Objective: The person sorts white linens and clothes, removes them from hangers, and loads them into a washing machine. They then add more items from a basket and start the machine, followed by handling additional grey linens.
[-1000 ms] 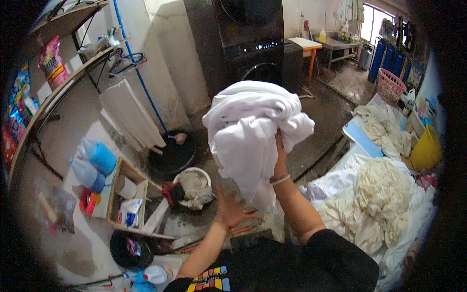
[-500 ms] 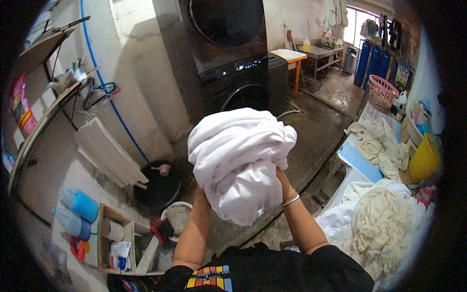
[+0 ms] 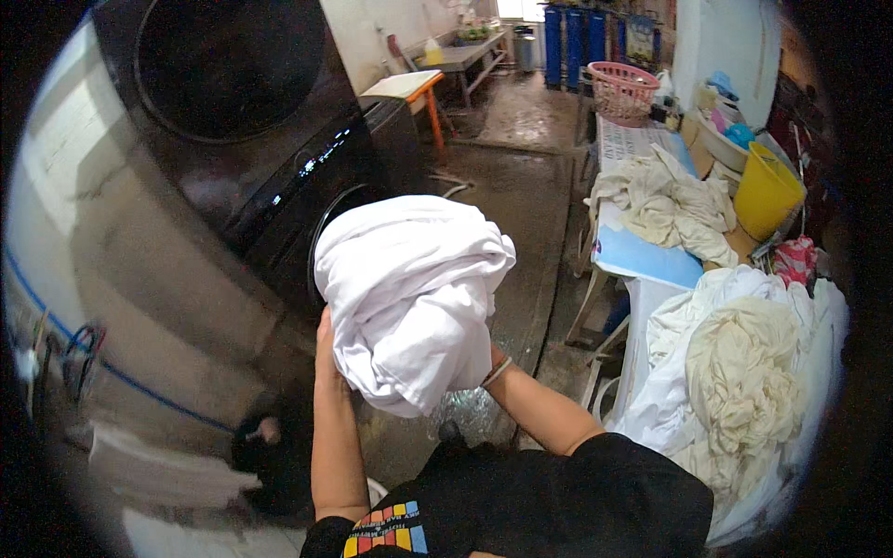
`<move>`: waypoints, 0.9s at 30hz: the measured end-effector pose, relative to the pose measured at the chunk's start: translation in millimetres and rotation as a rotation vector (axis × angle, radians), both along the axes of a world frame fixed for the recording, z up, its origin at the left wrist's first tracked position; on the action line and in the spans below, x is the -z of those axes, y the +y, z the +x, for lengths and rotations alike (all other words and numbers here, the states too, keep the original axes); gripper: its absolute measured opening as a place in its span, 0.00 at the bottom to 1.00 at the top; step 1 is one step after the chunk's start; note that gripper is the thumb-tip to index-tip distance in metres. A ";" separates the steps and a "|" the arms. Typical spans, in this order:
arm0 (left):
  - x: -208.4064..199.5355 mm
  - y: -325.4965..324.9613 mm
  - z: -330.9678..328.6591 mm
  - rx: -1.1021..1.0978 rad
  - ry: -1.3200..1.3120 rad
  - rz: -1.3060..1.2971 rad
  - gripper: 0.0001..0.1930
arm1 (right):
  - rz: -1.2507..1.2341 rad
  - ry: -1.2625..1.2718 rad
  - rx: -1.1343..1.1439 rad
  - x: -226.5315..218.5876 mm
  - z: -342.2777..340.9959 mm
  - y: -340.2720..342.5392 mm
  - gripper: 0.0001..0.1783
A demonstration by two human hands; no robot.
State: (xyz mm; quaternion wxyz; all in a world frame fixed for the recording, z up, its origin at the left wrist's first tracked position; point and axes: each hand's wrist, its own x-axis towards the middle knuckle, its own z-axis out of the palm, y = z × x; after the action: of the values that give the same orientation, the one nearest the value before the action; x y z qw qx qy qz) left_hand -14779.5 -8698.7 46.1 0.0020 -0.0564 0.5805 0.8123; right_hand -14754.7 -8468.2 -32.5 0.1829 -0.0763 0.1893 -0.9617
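Note:
A large bundle of white cloth (image 3: 409, 288) is carried in front of me between both hands. My left hand (image 3: 330, 358) grips its left side from below, partly covered by the folds. On the lower right, my right hand (image 3: 490, 358) supports the bundle, its fingers hidden behind the cloth; a pale bangle is on that wrist. Just beyond the bundle stands a black front-loading machine (image 3: 270, 223) with a lit panel, its round door partly hidden by the cloth. Another black machine (image 3: 233, 65) with a round door is stacked above it.
On the right, a table holds cream cloths (image 3: 665, 200), a pink basket (image 3: 625, 93) and a yellow bucket (image 3: 768, 191). Nearer lies a big heap of white and cream cloth (image 3: 744, 372). Wet floor (image 3: 507, 214) runs between machines and table. Blue cylinders (image 3: 577, 46) stand far back.
My view has turned right and come closer to the machines, which now appear further left. The white bundle stays in both hands, and the left-hand shelves have gone out of view.

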 end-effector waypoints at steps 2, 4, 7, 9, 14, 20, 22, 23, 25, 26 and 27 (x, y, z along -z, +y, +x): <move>-9.8 -12.8 -56.4 -0.005 0.129 -0.031 0.30 | -0.077 -0.035 0.025 -11.7 -64.1 -12.5 0.32; -19.4 -22.3 -100.3 0.000 0.235 0.184 0.40 | -0.122 0.011 0.071 -15.9 -114.8 -24.5 0.37; -34.7 -30.0 -174.8 0.214 0.519 -0.090 0.46 | -0.031 -0.077 0.185 -6.4 -178.6 -34.7 0.37; -30.5 -19.0 -211.1 0.213 0.395 -0.418 0.42 | 0.125 -0.057 0.252 4.7 -212.1 -31.8 0.38; -27.9 23.4 -305.9 0.147 0.377 -0.248 0.35 | 0.504 0.030 0.488 10.3 -305.5 -8.5 0.41; -37.5 63.6 -415.8 0.131 0.402 -0.251 0.39 | 0.229 -0.021 0.248 4.6 -415.9 49.0 0.41; -44.6 77.6 -464.7 0.105 0.448 -0.261 0.46 | 0.307 0.151 0.236 3.1 -452.6 73.2 0.44; -51.7 82.5 -490.0 0.050 0.525 -0.253 0.39 | 0.299 0.209 0.176 0.8 -475.0 82.6 0.44; -68.9 93.0 -520.2 -0.064 0.610 -0.187 0.31 | 0.198 0.294 0.017 -4.0 -496.6 95.8 0.44; -83.8 90.2 -524.0 -0.086 0.619 -0.310 0.31 | -0.002 0.245 -0.004 -6.8 -499.5 98.6 0.43; -95.7 94.1 -518.4 -0.184 0.617 -0.433 0.28 | -0.197 0.182 -0.029 -10.7 -502.9 102.9 0.41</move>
State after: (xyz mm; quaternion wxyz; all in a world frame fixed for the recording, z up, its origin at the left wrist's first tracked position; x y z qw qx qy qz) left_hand -15298.0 -8604.7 141.8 -0.2575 0.1399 0.7044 0.6464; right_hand -15257.6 -8365.3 -21.7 0.1704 -0.1837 0.1086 -0.9620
